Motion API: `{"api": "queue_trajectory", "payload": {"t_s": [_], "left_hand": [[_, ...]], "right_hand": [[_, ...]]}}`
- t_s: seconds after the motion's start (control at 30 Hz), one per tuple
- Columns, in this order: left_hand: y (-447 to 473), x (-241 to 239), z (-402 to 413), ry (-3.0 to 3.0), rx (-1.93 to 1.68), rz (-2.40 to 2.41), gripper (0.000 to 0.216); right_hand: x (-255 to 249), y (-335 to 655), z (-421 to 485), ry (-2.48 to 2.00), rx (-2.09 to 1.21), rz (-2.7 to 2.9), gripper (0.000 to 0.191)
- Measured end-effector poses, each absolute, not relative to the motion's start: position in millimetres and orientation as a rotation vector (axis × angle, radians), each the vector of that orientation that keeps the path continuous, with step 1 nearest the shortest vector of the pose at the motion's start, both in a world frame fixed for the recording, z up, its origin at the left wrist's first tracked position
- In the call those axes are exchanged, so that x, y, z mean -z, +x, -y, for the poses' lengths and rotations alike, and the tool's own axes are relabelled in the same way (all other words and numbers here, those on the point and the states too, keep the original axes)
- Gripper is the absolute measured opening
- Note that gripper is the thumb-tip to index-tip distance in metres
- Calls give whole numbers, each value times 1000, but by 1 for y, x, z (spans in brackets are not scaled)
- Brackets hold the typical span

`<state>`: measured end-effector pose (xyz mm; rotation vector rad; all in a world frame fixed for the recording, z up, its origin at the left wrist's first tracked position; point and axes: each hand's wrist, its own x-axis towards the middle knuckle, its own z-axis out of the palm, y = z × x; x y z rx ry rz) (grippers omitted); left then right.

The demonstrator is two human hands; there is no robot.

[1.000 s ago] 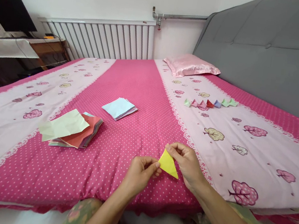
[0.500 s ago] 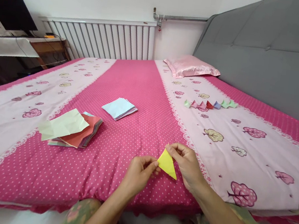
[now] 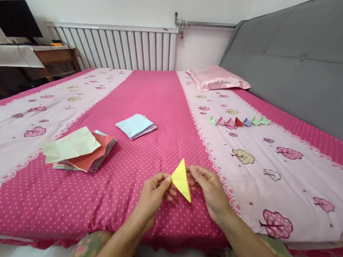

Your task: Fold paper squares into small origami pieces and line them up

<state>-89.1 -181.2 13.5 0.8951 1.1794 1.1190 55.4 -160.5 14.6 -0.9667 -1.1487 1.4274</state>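
Note:
A yellow piece of folded paper (image 3: 182, 181), shaped like a triangle with one point up, is in front of me just above the bed. My left hand (image 3: 154, 192) pinches its left corner between thumb and fingers. On the other side, my right hand (image 3: 209, 190) has its bent fingers at the paper's right edge, some of them partly behind it. Up on the right, a row of small folded paper shapes (image 3: 238, 122) in green, pink, red and blue lies on the bedspread.
A loose stack of coloured paper (image 3: 103, 152) has a pale green sheet (image 3: 74, 145) on top. Beyond it lies a neater light blue stack (image 3: 135, 125). The pink bedspread (image 3: 152, 87) carries a pillow (image 3: 219, 79); a grey headboard (image 3: 311, 76) rises at right.
The yellow paper has moved slightly left and turned, its top corner now pointing up. My right fingers have gone from that top corner to the right edge. The left hand keeps its pinch.

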Motion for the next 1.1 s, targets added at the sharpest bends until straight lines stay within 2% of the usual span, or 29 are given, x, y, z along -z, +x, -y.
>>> {"api": "queue_trajectory", "payload": {"t_s": [0.17, 0.5, 0.83, 1.1], "left_hand": [[-90, -13, 180, 835, -1167, -1151, 21], [-92, -12, 180, 778, -1178, -1110, 17], [-92, -13, 180, 765, -1182, -1071, 19], [-87, -17, 183, 918, -1154, -1151, 22]], "right_hand": [[-18, 54, 164, -932, -1492, 1191, 23], [-17, 54, 166, -851, -1536, 1297, 30], [-19, 53, 166, -860, -1553, 1274, 27], [-9, 52, 164, -893, -1407, 1398, 29]]}}
